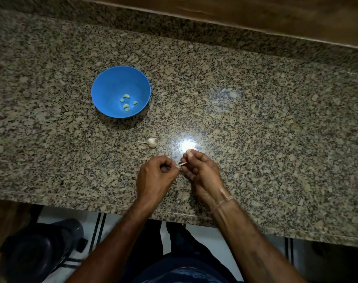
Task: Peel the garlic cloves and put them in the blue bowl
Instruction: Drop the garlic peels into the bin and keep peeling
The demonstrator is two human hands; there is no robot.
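A blue bowl [112,86] stands on the granite counter with several peeled garlic cloves [126,96] in its bottom. A partial garlic bulb [151,142] with a dry stem lies on the counter between the bowl and my hands. My left hand [153,176] and my right hand [200,170] meet above the counter near its front edge, and together they pinch a small garlic clove [181,164] with a pale strip of skin sticking out. Most of the clove is hidden by my fingers.
The speckled granite counter [255,119] runs wide to the right, with a bright light reflection just beyond my hands. A wooden wall edge [255,15] borders the back. A dark stool or chair [41,248] stands on the floor at lower left.
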